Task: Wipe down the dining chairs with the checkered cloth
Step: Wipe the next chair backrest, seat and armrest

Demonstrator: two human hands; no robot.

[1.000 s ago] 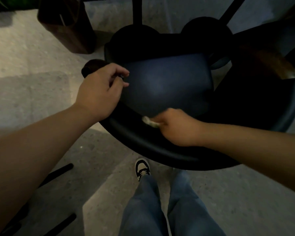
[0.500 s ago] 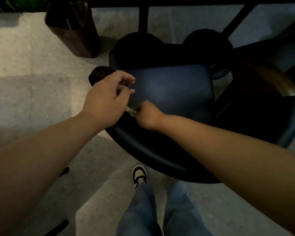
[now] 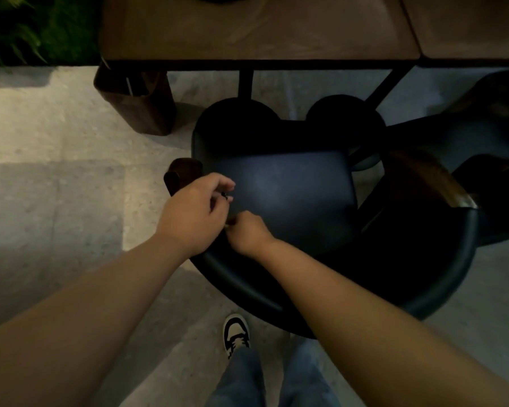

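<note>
A dark dining chair stands in front of me, with a blue seat point(image 3: 291, 195) and a curved padded backrest point(image 3: 247, 286) nearest to me. My left hand point(image 3: 194, 215) sits on the left end of the backrest beside the wooden arm tip point(image 3: 182, 171), its fingers curled over the rim. My right hand point(image 3: 247, 233) is pressed against the inner side of the backrest right next to the left hand. It grips the checkered cloth point(image 3: 229, 226), of which only a small pale corner shows.
A wooden table point(image 3: 247, 27) stands beyond the chair, with black legs and a brown block point(image 3: 138, 107) at its left. A second dark chair point(image 3: 453, 136) is at the right. Plants point(image 3: 27, 27) fill the far left corner. My shoe point(image 3: 236, 333) is on the stone floor.
My right hand slid left along the inside of the backrest with the cloth until it met my left hand. The view tilted up, bringing the table top into sight.
</note>
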